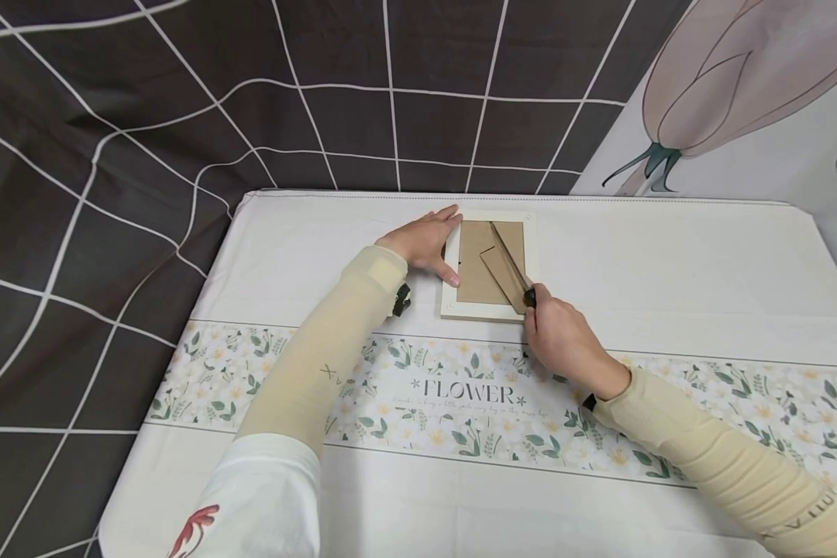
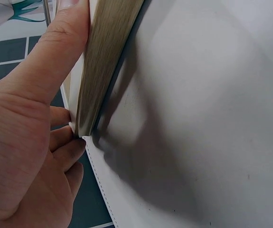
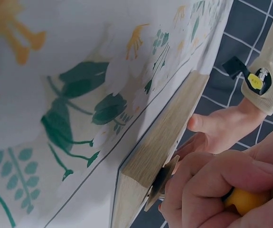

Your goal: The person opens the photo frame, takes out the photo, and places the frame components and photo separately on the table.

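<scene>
the left hand (image 1: pixel 428 242) is spread, its thumb resting on the white border of a picture frame (image 1: pixel 480 311) and its fingers against the frame's far left corner. the right hand (image 1: pixel 563 333) has its fingers wrapped round the black and yellow handle of a screwdriver (image 1: pixel 511 254), by the frame's near right corner. the frame lies on a white tablecloth (image 1: pixel 704 271), brown backing board (image 1: pixel 473 283) upward, beyond a floral band printed with "flower". a slanted stand flap (image 1: pixel 504 273) crosses the board and overhangs the near edge; the screwdriver's shaft passes above it, and the right hand hides that near right corner. a dark gridded cloth (image 1: pixel 432 132) hangs behind.
</scene>
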The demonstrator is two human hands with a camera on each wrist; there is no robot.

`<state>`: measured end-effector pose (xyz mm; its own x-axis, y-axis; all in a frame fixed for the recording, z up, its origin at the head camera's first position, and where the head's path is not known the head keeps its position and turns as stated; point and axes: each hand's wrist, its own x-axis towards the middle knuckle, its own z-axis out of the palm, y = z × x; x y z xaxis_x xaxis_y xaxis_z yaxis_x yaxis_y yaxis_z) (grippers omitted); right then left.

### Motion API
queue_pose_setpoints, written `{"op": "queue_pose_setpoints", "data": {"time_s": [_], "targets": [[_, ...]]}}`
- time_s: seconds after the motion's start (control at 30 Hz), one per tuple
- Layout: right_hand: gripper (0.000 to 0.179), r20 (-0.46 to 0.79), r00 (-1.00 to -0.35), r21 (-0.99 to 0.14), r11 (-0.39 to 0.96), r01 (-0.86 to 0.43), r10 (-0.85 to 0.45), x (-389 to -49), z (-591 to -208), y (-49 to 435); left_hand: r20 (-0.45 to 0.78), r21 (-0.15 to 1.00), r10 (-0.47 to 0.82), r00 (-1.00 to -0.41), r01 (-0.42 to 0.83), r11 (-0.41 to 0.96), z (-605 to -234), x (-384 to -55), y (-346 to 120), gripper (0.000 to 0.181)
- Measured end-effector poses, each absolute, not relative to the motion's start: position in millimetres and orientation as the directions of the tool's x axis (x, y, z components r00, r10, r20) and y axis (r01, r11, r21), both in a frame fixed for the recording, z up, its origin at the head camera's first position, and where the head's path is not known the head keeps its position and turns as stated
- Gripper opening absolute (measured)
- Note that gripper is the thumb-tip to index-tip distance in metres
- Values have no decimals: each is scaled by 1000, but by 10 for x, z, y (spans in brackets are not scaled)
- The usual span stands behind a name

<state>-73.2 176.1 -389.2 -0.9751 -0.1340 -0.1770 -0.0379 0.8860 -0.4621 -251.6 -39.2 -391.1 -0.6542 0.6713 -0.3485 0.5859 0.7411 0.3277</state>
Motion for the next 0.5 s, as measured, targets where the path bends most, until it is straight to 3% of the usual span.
{"op": "queue_pose_setpoints", "data": {"time_s": [0.5], "targets": [[50,-168,-975,-462,886,-49,-142,-735,-3896,1750,-346,324,670,-656,587,742,-3920,-2516,-396,128]]}}
